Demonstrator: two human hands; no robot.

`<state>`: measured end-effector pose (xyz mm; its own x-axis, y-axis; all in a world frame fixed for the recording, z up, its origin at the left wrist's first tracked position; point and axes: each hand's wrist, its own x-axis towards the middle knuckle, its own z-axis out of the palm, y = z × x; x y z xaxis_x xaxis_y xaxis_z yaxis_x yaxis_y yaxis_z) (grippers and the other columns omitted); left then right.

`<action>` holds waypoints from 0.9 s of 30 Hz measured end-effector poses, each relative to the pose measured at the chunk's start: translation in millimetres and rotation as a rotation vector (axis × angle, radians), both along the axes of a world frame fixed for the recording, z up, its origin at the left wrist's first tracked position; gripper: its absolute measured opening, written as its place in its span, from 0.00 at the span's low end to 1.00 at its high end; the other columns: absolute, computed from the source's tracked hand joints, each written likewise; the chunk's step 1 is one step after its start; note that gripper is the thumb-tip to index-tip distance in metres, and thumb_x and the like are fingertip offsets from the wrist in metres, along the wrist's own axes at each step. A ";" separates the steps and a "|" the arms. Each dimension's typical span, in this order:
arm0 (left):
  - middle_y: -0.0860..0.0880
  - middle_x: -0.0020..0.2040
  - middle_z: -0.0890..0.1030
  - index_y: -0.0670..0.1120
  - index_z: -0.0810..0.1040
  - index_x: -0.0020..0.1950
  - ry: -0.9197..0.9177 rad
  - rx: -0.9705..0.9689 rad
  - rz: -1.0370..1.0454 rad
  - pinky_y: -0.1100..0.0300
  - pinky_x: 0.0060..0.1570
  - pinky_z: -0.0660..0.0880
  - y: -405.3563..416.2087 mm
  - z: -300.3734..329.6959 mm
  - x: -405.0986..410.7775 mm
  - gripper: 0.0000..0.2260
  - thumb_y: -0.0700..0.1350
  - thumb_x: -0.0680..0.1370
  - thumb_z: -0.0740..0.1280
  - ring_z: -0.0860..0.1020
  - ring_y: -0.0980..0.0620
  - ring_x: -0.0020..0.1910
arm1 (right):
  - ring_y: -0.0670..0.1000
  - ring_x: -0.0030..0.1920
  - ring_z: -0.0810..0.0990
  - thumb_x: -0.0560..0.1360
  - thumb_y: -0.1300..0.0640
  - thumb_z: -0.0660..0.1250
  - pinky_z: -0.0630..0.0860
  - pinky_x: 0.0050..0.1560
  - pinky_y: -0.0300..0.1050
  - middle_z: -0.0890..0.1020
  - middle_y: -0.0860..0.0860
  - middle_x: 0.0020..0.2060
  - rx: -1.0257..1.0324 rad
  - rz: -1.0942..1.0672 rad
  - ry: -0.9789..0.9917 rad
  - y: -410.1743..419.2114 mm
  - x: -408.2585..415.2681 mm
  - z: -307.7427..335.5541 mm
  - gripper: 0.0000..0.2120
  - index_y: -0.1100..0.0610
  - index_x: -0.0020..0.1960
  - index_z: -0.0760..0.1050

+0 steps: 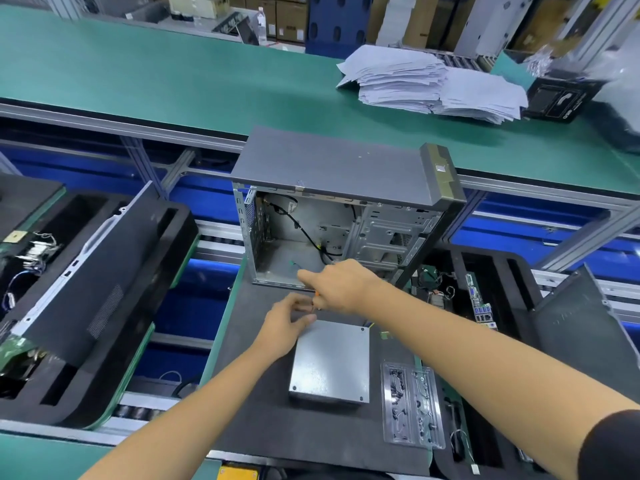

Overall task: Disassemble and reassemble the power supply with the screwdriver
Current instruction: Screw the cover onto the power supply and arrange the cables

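The grey metal power supply (330, 363) lies flat on a dark foam mat (256, 386) in front of me. Behind it stands an open computer case (311, 230) with loose black cables inside. My right hand (337, 284) hovers just past the supply's far edge, gripping the screwdriver (316, 299), of which only a bit of orange handle shows under the palm. My left hand (285, 323) sits at the supply's far left corner, fingers curled toward the screwdriver tip; whether it pinches anything is hidden.
A clear plastic tray (410, 403) with several screws lies right of the supply. A motherboard (481, 306) rests in black foam at the right, a side panel (86, 271) in foam at the left. Paper stacks (429, 83) sit on the green bench behind.
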<state>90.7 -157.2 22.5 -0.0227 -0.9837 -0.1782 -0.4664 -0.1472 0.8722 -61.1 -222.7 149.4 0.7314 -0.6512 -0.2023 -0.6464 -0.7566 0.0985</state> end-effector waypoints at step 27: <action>0.50 0.54 0.78 0.55 0.78 0.60 -0.159 0.225 0.122 0.54 0.59 0.70 69.8 -45.4 1.4 0.11 0.52 0.86 0.57 0.75 0.54 0.59 | 0.40 0.56 0.63 0.70 0.54 0.59 0.69 0.58 0.39 0.65 0.37 0.58 0.260 -0.565 -0.621 150.2 -76.8 -149.2 0.18 0.43 0.59 0.71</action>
